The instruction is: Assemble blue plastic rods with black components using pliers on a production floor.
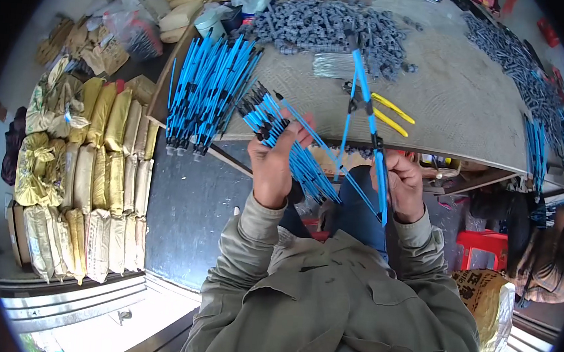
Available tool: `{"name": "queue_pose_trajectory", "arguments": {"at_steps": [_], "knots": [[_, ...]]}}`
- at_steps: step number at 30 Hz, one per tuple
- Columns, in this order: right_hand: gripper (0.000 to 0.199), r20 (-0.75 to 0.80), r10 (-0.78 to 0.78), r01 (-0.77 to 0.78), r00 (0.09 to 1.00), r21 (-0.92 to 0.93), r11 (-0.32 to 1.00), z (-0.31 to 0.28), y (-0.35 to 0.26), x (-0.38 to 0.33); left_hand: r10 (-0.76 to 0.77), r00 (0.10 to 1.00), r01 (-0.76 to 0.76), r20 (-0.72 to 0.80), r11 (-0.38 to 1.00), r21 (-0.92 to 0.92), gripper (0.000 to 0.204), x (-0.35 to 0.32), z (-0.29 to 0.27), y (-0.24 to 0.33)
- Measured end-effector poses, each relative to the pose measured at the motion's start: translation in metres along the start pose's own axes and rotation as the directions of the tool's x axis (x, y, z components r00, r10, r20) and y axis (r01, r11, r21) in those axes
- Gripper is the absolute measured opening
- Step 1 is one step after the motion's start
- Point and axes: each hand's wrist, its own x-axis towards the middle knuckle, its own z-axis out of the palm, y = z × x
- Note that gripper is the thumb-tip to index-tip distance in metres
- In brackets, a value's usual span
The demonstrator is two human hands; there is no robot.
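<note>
My left hand [271, 169] is closed around a bundle of thin blue rods with black end fittings [307, 174], held slantwise in front of the table edge. To the right, my right hand [404, 184] pinches the lower part of a blue rod with black joints [372, 114], which stands up over the table. Thinner blue rods branch from it, one running down from near my left hand to its lower end. Pliers with yellow handles [391, 115] lie on the table behind that rod, their jaws partly covered.
A worn table [457, 97] bears a heap of grey plastic fittings [332, 26], thin metal pins [332, 65] and a pile of blue rods [209, 96]. Stacked long packages [102, 170] line the left. A red stool [486, 246] and another person's arm [548, 250] are at right.
</note>
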Motion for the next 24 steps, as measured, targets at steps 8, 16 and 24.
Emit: {"name": "queue_pose_trajectory", "arguments": {"at_steps": [8, 16, 24], "knots": [[0.011, 0.081, 0.382, -0.381, 0.921, -0.02, 0.924, 0.014, 0.016, 0.001, -0.071, 0.997, 0.068, -0.041, 0.996, -0.058, 0.025, -0.01, 0.018, 0.017], [0.035, -0.014, 0.064, -0.066, 0.998, -0.296, 0.953, -0.001, 0.006, 0.03, -0.026, 0.993, 0.0, 0.111, 0.973, 0.232, 0.018, -0.025, 0.025, 0.05], [0.056, 0.447, -0.002, -0.029, 0.894, 0.064, 0.998, 0.03, 0.009, 0.058, -0.204, 0.896, 0.094, 0.395, 0.956, 0.279, 0.02, -0.033, 0.065, 0.09]]}}
